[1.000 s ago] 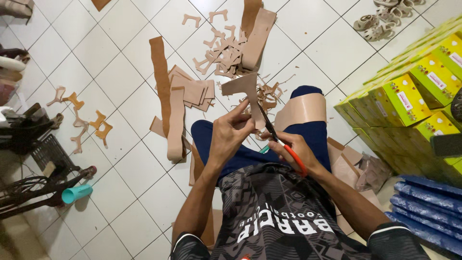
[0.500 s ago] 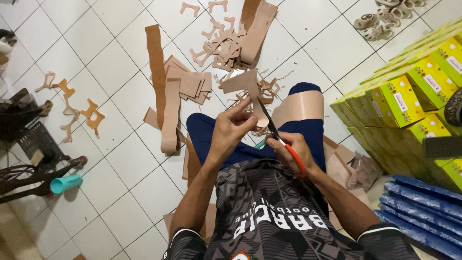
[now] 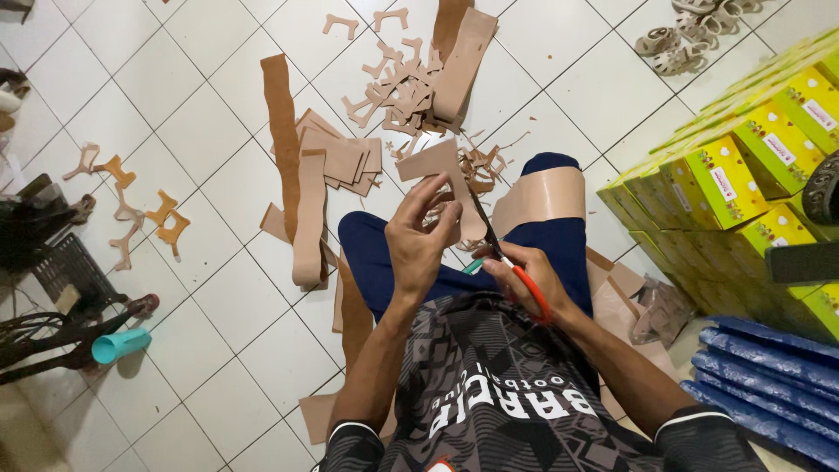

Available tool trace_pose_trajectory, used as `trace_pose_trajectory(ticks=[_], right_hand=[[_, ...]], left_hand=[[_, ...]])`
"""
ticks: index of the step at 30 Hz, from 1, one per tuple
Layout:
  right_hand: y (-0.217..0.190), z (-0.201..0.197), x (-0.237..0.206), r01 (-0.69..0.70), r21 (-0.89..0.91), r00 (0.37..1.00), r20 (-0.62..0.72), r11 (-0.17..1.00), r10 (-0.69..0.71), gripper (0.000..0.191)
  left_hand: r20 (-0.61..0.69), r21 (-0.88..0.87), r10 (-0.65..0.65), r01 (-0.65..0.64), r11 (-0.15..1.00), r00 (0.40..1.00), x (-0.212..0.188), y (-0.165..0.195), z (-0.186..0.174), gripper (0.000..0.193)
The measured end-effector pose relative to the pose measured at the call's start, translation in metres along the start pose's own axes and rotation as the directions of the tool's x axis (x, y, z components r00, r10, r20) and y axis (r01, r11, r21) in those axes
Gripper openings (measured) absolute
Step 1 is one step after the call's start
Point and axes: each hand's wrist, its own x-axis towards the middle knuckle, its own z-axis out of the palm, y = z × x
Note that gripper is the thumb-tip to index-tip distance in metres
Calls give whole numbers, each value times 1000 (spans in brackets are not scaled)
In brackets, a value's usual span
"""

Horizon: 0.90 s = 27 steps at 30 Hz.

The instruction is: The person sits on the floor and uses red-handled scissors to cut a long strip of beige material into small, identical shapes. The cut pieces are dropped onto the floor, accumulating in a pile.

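Both hands closed: I'm watching left hand (image 3: 419,236) pinching tan leather piece (image 3: 434,163), right hand (image 3: 524,275) gripping scissors (image 3: 489,240), blades angling up-left into piece just beyond.

At the right edge we see a stack of rectangular cardboard boxes (image 3: 743,175), lime green and yellow, lying in stepped rows. Each box lid carries a small white label with red edging (image 3: 724,184). Just below the stack, toward the lower right corner, lie flat blue packets (image 3: 769,358) in shiny wrapping, piled one upon another. Against the stack's lower left corner rests a crumpled clear plastic bag (image 3: 660,310).
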Motion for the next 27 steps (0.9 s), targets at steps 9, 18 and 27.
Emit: trace_pose_trajectory(ticks=[9,18,27], right_hand=[[10,2,6,113,129,994,-14,985,-112,35],[17,8,4,29,107,996,-90,994,-20,22],[39,4,7,120,212,989,-111,970,-98,22]], left_hand=[[2,-137,20,-20,990,1000,-13,7,12,43],[8,-188,-50,50,981,999,-15,-1,13,47],[17,-263,-75,77,962,997,-24,2,26,53]])
